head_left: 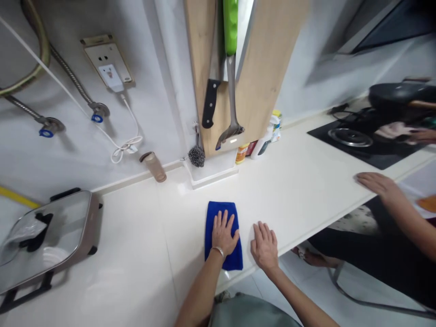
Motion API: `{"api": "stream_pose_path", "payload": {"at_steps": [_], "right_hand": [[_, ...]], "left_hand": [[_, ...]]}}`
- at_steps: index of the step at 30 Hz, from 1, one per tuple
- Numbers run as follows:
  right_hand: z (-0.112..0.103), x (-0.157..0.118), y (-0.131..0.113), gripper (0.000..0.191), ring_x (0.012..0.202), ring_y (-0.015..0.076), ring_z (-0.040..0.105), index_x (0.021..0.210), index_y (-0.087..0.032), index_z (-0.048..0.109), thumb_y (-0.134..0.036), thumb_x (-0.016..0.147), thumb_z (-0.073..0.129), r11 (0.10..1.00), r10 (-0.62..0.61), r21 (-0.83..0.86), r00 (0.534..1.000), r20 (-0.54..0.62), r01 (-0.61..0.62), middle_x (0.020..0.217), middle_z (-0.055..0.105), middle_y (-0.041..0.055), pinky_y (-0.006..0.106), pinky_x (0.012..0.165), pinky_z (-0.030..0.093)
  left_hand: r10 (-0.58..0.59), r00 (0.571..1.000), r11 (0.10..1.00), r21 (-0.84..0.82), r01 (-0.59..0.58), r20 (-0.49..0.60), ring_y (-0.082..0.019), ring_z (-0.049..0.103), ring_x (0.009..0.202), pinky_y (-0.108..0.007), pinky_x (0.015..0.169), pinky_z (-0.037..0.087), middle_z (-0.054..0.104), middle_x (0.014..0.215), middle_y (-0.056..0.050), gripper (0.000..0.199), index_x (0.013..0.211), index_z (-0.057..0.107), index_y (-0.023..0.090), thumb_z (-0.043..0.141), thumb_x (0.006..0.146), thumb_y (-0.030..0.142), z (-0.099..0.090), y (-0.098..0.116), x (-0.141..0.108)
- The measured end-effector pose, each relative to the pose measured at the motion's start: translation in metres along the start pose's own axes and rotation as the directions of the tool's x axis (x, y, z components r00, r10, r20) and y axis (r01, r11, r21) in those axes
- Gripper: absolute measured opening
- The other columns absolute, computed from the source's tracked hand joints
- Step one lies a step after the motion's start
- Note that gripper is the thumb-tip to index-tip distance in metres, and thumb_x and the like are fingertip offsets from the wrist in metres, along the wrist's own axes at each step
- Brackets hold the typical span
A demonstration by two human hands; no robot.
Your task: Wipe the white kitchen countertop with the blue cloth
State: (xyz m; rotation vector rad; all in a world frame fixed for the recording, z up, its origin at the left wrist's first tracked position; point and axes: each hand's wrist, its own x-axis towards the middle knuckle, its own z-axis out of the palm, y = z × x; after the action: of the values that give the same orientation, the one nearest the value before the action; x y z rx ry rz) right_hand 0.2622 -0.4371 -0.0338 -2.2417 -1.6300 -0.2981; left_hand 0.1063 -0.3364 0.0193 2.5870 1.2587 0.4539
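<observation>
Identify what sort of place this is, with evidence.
Probably a kitchen: there's a black cooktop set in the white counter, a black-handled knife hanging on the wooden panel, and a glass-lidded cooker.

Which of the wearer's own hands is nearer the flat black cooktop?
The right. The right hand rests on the glossy white countertop, left of the cooktop; the left hand is farther left, flat on the rectangular blue cloth.
</observation>
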Motion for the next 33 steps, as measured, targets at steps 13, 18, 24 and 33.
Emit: {"api": "stream_pose_path", "payload": {"at_steps": [13, 18, 24, 33], "right_hand": [[0.026, -0.001, 0.008, 0.074, 0.141, 0.0303, 0.038, 0.154, -0.024, 0.012, -0.022, 0.085, 0.038, 0.995, -0.079, -0.073, 0.986, -0.145, 0.069, 0.15, 0.045, 0.0128, 0.054, 0.113, 0.033], [0.024, -0.002, 0.007, 0.075, 0.14, 0.0322, 0.038, 0.155, -0.02, 0.015, -0.021, 0.084, 0.039, 0.997, -0.057, -0.059, 0.985, -0.166, 0.048, 0.149, 0.045, 0.0149, 0.057, 0.112, 0.035], [0.01, 0.017, -0.038, 0.082, 0.145, 0.0323, 0.028, 0.155, -0.024, 0.014, -0.005, 0.078, 0.038, 0.937, -0.339, 0.052, 0.935, -0.101, 0.346, 0.155, 0.036, 0.0139, 0.063, 0.114, 0.03], [-0.002, 0.059, -0.226, 0.065, 0.149, 0.0288, 0.017, 0.15, -0.015, 0.031, -0.017, 0.086, 0.044, 0.531, -0.812, 0.569, 0.569, 0.13, 0.628, 0.161, 0.02, 0.0155, 0.049, 0.122, 0.024]], "left_hand": [[-0.355, 0.884, 0.912, 0.096, 0.399, -0.305, -0.03, 0.025, 0.148, -0.053, 0.12, 0.028, 0.038, 0.157, -0.007, 0.055, 0.144, 0.045, 0.024, 0.043, 0.092, 0.043, -0.058, -0.159, -0.046], [-0.372, 0.883, 0.915, 0.05, 0.401, -0.286, -0.028, 0.028, 0.147, -0.051, 0.12, 0.029, 0.039, 0.156, -0.009, 0.054, 0.144, 0.044, 0.022, 0.038, 0.094, 0.042, -0.064, -0.166, -0.057], [-0.569, 0.728, 0.775, 0.048, 0.631, -0.382, -0.032, 0.027, 0.147, -0.055, 0.118, 0.028, 0.042, 0.154, -0.015, 0.055, 0.141, 0.048, 0.017, 0.033, 0.094, 0.041, -0.074, -0.204, -0.132], [-0.617, 0.616, 0.637, 0.148, 0.756, -0.491, -0.033, 0.023, 0.148, -0.06, 0.118, 0.025, 0.039, 0.155, -0.013, 0.056, 0.144, 0.045, 0.021, 0.031, 0.095, 0.042, -0.077, -0.185, -0.177]]}}
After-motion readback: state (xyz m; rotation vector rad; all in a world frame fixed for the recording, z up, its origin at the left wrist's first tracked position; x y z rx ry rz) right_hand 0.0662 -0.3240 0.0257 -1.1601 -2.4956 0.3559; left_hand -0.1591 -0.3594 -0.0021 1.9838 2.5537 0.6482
